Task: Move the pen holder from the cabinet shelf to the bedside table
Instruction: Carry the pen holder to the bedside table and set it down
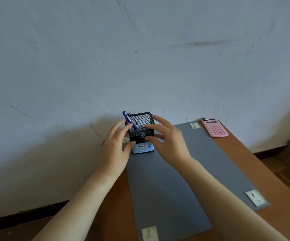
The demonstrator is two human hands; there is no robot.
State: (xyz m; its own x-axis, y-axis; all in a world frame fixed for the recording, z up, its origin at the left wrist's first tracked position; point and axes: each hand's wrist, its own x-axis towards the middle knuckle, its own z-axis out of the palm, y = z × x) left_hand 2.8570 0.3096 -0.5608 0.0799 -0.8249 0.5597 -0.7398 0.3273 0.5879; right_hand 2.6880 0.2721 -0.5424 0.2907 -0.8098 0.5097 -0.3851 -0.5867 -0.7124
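Note:
A black mesh pen holder (140,121) with a blue pen (129,119) leaning in it stands on a grey mat (166,180) at the far end of a brown table (245,153), close to the wall. A light-blue labelled part (142,148) shows at its foot. My left hand (116,146) is against its left side, fingers on the rim and thumb low at the front. My right hand (168,141) cups its right side, with the index finger across the front rim and the thumb at the right edge.
A pink calculator (214,127) lies at the table's far right corner. Pale tape patches (255,197) hold the mat's corners. A scuffed white wall (140,58) rises right behind the holder. Brown floor (288,162) lies to the right of the table.

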